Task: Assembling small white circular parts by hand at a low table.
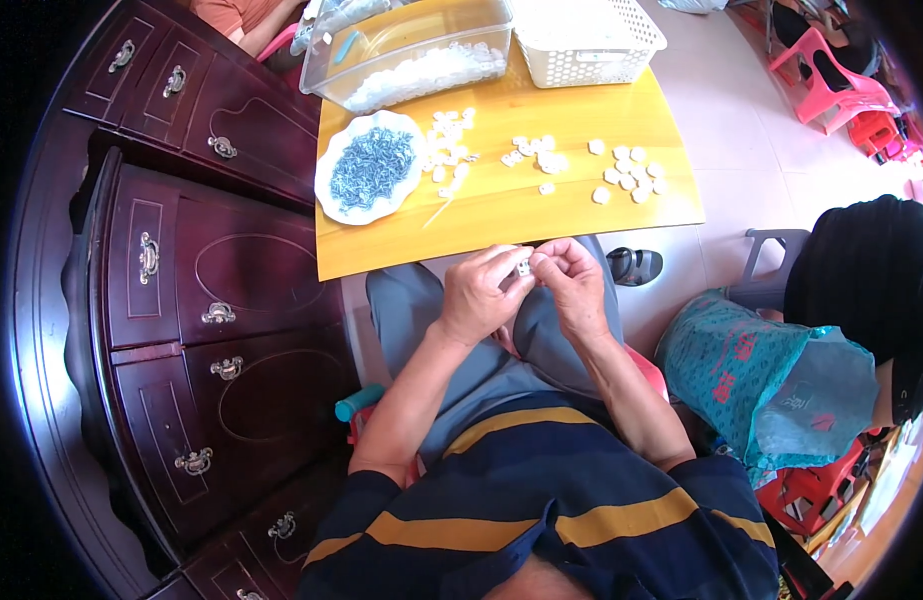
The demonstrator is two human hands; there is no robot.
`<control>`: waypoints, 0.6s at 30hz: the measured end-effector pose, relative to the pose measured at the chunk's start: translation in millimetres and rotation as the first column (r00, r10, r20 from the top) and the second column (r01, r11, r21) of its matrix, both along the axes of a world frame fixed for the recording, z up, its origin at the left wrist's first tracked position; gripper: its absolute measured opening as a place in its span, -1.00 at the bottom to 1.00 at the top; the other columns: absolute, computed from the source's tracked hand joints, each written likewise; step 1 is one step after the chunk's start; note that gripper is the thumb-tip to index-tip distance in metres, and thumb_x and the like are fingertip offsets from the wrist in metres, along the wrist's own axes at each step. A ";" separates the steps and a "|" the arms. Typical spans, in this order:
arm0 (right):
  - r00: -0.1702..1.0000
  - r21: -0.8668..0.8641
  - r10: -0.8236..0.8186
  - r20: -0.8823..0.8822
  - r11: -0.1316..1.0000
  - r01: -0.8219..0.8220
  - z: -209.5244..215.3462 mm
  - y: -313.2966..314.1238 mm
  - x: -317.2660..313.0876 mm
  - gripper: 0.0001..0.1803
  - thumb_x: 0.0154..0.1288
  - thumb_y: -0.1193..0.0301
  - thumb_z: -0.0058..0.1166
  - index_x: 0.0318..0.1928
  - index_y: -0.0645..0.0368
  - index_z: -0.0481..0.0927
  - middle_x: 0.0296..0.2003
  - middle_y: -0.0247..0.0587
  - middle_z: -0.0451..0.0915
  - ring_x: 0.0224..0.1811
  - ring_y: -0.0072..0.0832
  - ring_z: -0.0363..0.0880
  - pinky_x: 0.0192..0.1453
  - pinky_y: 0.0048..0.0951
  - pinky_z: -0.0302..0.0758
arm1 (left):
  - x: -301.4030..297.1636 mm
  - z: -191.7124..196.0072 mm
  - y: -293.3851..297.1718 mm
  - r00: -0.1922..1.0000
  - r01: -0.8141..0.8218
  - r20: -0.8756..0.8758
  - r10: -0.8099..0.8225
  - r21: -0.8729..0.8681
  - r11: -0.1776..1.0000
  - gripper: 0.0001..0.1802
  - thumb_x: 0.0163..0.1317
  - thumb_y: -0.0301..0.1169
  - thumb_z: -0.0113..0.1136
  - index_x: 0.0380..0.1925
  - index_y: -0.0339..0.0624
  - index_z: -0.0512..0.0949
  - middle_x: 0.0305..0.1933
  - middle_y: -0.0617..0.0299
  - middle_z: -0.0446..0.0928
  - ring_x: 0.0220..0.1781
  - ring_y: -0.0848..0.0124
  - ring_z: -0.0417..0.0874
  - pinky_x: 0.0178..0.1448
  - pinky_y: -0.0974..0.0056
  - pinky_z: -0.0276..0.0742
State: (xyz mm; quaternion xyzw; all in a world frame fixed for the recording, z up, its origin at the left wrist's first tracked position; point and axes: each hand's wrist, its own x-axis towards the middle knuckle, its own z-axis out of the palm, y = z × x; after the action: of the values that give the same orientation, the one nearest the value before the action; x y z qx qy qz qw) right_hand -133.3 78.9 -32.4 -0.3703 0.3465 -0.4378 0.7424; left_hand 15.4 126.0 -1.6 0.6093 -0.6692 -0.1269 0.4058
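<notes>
Just off the near edge of the yellow table, my two hands meet over my lap. My left hand is closed, pinching a small white plastic piece between thumb and fingers. From the other side, my right hand is closed with its fingertips at the same piece; whether it also holds something smaller is hidden. On the table lie several loose white pieces, a middle cluster of white pieces and a right group of round white pieces. A white scalloped plate holds many small dark metal parts.
The yellow table also carries a clear plastic bin with white pieces and a white perforated basket. Dark wooden drawers stand close on my left. A teal bag and a grey stool are on my right.
</notes>
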 end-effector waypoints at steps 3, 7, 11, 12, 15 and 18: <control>1.000 0.005 -0.010 0.007 1.000 0.010 1.3 -0.4 0.4 -0.94 0.41 0.56 0.21 -0.17 0.24 0.59 -0.32 -0.38 0.66 -0.33 -0.72 0.57 -0.19 -0.65 0.51 | -0.5 2.8 -1.7 1.000 0.011 0.011 -0.010 -0.021 1.000 -0.62 0.06 -0.40 0.45 -0.07 -0.23 0.70 -0.10 0.10 0.72 -0.17 0.13 0.78 -0.10 0.17 0.70; 1.000 0.003 -0.014 0.019 1.000 0.014 2.2 -1.0 0.4 -0.94 0.41 0.56 0.21 -0.17 0.24 0.59 -0.31 -0.37 0.67 -0.32 -0.71 0.59 -0.17 -0.64 0.53 | -4.3 2.2 -1.5 1.000 -0.002 0.004 0.002 -0.044 0.999 -0.61 0.07 -0.42 0.44 -0.05 -0.23 0.69 -0.08 0.09 0.72 -0.16 0.13 0.77 -0.10 0.17 0.69; 0.999 -0.009 -0.032 0.024 0.999 0.032 0.8 -1.2 -0.2 -0.94 0.41 0.56 0.20 -0.17 0.24 0.59 -0.30 -0.36 0.67 -0.31 -0.71 0.60 -0.17 -0.64 0.53 | -8.2 2.5 -2.1 0.998 -0.022 0.049 0.025 -0.063 0.998 -0.63 0.08 -0.45 0.41 -0.05 -0.23 0.69 -0.09 0.09 0.72 -0.16 0.12 0.77 -0.11 0.16 0.69; 0.999 -0.012 -0.030 0.018 0.999 0.031 1.8 -1.3 -0.4 -0.95 0.41 0.56 0.20 -0.17 0.24 0.59 -0.30 -0.36 0.67 -0.31 -0.70 0.60 -0.17 -0.64 0.53 | -8.9 3.0 -2.3 0.997 -0.025 0.071 0.031 -0.081 0.996 -0.63 0.08 -0.47 0.40 -0.05 -0.22 0.69 -0.10 0.08 0.72 -0.16 0.12 0.77 -0.11 0.16 0.69; 0.999 -0.010 -0.034 0.018 0.999 0.034 3.3 -1.2 -0.1 -0.95 0.41 0.56 0.19 -0.18 0.25 0.59 -0.30 -0.36 0.67 -0.31 -0.70 0.60 -0.17 -0.63 0.53 | -12.0 3.8 -1.6 0.996 -0.045 0.072 0.051 -0.085 0.995 -0.63 0.08 -0.48 0.39 -0.06 -0.22 0.68 -0.12 0.08 0.72 -0.17 0.11 0.77 -0.13 0.15 0.68; 0.999 -0.002 -0.044 0.021 0.999 0.044 2.4 -1.4 -0.4 -0.95 0.40 0.56 0.19 -0.19 0.25 0.59 -0.31 -0.36 0.67 -0.31 -0.69 0.59 -0.16 -0.62 0.54 | -14.1 3.2 -2.3 0.996 -0.050 0.066 0.057 -0.106 0.993 -0.64 0.08 -0.49 0.39 -0.07 -0.22 0.67 -0.14 0.08 0.71 -0.19 0.10 0.76 -0.15 0.14 0.68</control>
State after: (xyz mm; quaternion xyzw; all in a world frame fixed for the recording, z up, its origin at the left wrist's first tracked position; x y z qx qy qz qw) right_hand -133.7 77.5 -30.0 -0.3589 0.3460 -0.4585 0.7357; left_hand 1.4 123.7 1.6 0.6091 -0.6718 -0.0596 0.4172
